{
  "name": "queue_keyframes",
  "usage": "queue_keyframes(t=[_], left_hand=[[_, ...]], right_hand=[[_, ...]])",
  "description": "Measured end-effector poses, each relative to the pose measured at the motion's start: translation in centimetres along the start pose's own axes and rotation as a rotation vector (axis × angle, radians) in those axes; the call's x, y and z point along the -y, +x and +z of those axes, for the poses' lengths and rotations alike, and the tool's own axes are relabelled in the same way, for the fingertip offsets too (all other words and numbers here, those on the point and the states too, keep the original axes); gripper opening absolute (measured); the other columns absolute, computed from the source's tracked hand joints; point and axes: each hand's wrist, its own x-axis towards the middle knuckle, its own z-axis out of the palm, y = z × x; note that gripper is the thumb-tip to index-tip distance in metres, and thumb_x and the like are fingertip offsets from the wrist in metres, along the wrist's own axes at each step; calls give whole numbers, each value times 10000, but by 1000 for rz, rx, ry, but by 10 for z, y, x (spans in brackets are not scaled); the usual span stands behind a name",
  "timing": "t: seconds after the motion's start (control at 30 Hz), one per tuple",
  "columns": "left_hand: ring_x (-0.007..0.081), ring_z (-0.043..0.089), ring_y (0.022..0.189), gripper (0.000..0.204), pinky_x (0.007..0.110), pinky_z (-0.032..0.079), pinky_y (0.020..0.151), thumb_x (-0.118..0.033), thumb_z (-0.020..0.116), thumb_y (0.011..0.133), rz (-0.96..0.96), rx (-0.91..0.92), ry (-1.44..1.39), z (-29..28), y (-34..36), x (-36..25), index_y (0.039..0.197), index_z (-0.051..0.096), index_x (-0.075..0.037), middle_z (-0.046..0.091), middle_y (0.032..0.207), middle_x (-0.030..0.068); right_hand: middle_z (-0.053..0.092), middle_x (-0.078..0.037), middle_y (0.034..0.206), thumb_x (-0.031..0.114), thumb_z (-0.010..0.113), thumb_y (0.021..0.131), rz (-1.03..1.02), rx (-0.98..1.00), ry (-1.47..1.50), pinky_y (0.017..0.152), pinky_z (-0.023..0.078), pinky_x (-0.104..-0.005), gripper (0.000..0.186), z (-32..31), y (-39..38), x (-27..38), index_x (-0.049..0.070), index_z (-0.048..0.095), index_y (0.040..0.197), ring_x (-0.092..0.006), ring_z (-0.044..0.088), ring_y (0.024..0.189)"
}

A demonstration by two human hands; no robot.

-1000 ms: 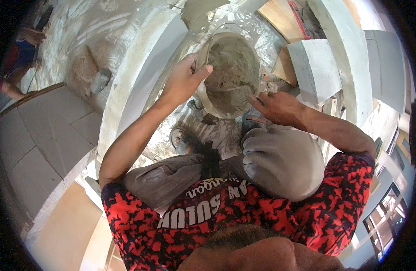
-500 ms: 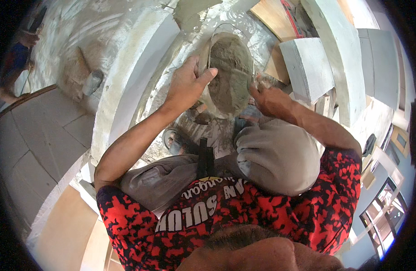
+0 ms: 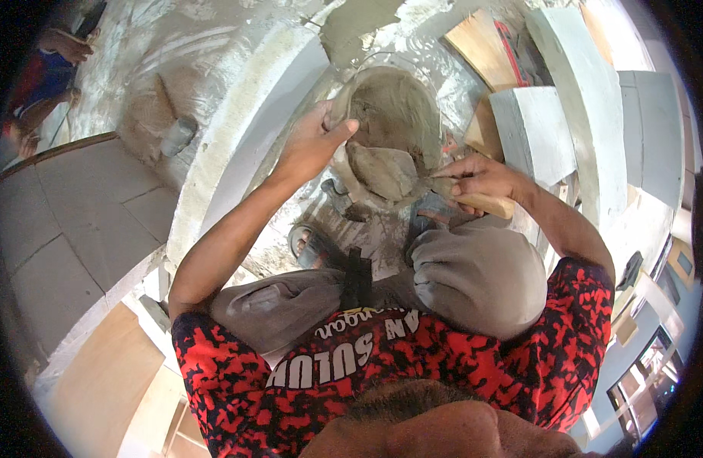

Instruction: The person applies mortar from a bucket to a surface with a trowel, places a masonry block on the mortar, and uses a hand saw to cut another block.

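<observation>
Between my knees stands a mortar-smeared bucket (image 3: 357,189) with wet grey mortar (image 3: 393,103) inside. My left hand (image 3: 309,145) is closed on its left rim, the thumb lying over the edge. In my right hand (image 3: 485,179) is a trowel (image 3: 389,172), gripped by its pale wooden handle. The trowel's blade lies over the near part of the bucket's opening, coated with grey mortar. A thin wire handle arcs along the bucket's far side.
Long pale blocks (image 3: 240,99) flank me, with another block (image 3: 531,130) at right. A wooden board (image 3: 481,49) lies beyond, beside a red-edged tool (image 3: 512,53). At far left, another person's hand (image 3: 69,47) shows above grey blocks (image 3: 84,206). My sandalled foot (image 3: 305,244) is below the bucket.
My right hand has moved right and slightly down from the bucket's side. The trowel's blade and handle now show plainly. The bucket's opening appears rounder, and the view has shifted slightly.
</observation>
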Motion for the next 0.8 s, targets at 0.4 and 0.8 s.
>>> queue_keyframes(t=[0.4,0.8], left_hand=[[398,609,998,394,411,456,866,-272,521,931,58,-146,280,-40,7,53,1223,524,-8,629,1044,253],[456,553,1071,442,446,443,907,-323,511,943,21,-140,307,-46,11,45,1266,501,-21,595,1131,268]], right_hand=[[634,-133,883,228,609,855,-518,-597,261,446,483,-289,543,-36,15,70,-19,459,1314,-173,592,561],[607,-293,996,219,654,765,-755,-1771,-89,840,469,-446,485,-268,218,167,-82,517,1120,-430,595,955]])
